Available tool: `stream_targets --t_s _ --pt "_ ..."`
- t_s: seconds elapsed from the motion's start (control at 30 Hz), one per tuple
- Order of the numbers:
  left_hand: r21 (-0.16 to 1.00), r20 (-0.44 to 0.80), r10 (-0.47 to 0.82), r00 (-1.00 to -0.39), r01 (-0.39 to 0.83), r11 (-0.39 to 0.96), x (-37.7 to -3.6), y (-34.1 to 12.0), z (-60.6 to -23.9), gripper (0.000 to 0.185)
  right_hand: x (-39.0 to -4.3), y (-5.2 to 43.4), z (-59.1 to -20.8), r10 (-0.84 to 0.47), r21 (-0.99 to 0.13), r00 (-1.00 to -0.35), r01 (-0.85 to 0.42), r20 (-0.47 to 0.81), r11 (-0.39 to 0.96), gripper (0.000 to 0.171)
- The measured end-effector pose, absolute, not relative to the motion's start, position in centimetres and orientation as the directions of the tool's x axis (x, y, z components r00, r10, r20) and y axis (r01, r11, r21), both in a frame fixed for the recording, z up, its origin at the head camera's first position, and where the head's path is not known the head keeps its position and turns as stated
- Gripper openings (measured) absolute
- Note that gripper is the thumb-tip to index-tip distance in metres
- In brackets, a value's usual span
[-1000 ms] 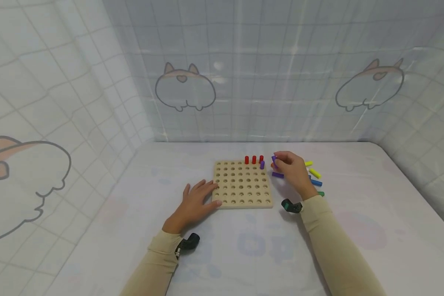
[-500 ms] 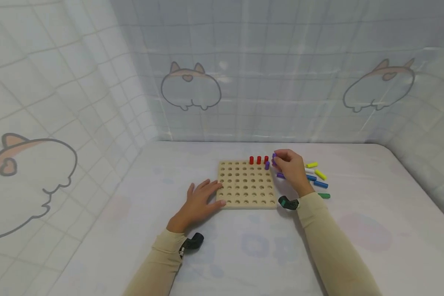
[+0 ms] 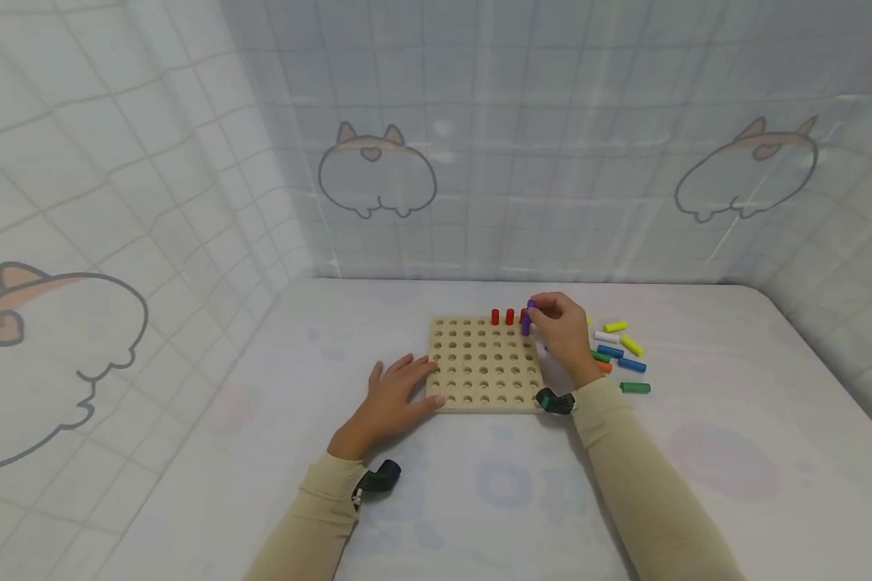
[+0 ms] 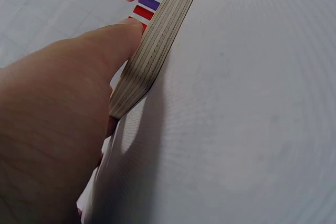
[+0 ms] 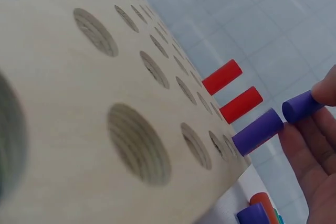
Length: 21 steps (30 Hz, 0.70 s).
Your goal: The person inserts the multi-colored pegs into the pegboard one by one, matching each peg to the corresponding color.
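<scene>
A square wooden pegboard (image 3: 480,367) lies flat with red pegs (image 3: 495,316) upright in its far row. One purple peg (image 3: 526,327) stands in the row behind them, near the far right corner. My right hand (image 3: 536,310) hovers over that corner and pinches a second purple peg (image 5: 302,106) just beside the standing one (image 5: 257,131). My left hand (image 3: 407,378) rests flat on the board's left near edge, thumb (image 4: 105,45) against the board's side (image 4: 157,40).
Loose pegs lie on the sheet right of the board: yellow (image 3: 614,327), blue (image 3: 630,365), green (image 3: 635,388), orange (image 3: 604,366) and white (image 3: 605,337). Checked fabric walls close in the back and both sides. Most board holes are unfilled.
My right hand has moved left from the loose pegs to the board's far right corner, carrying a purple peg. The left hand has stayed on the board.
</scene>
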<state>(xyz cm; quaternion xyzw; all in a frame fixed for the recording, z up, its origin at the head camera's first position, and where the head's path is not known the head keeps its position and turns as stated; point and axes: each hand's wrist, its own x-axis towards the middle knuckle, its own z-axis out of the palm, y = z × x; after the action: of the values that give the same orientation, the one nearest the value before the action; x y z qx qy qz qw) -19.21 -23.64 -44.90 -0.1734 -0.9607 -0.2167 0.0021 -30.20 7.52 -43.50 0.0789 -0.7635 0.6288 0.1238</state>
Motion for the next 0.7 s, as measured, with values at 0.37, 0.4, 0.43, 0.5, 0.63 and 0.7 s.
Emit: stream_targets --t_s 0.37,0.4,0.43,0.5,0.63,0.7 --pt "0.421 0.095 0.334 -0.938 0.342 0.840 -18.82 -23.49 -45.44 0.071 -30.16 6.80 -43.75 -0.039 -0.935 -0.961 -0.274 0.273 0.223 0.020" --pt "0.418 0.094 0.335 -0.938 0.343 0.841 -18.84 -23.47 -45.48 0.071 -30.17 6.82 -43.77 -0.037 -0.936 -0.962 -0.273 0.271 0.222 0.020" --pt "0.418 0.095 0.336 -0.937 0.344 0.841 -18.88 -23.45 -45.48 0.071 -30.15 6.85 -43.75 -0.038 -0.936 -0.963 -0.270 0.269 0.227 0.020" --pt "0.411 0.093 0.331 -0.939 0.339 0.847 -18.95 -23.45 -45.45 0.071 -30.21 6.86 -43.71 -0.044 -0.935 -0.962 -0.274 0.271 0.226 0.020" --pt "0.404 0.096 0.326 -0.941 0.336 0.851 -19.11 -23.55 -45.43 0.072 -30.47 6.76 -43.71 -0.071 -0.938 -0.963 -0.271 0.261 0.214 0.020" --pt "0.402 0.096 0.323 -0.941 0.334 0.853 -19.18 -23.64 -45.47 0.072 -30.65 6.67 -43.86 -0.085 -0.942 -0.964 -0.265 0.253 0.207 0.019"
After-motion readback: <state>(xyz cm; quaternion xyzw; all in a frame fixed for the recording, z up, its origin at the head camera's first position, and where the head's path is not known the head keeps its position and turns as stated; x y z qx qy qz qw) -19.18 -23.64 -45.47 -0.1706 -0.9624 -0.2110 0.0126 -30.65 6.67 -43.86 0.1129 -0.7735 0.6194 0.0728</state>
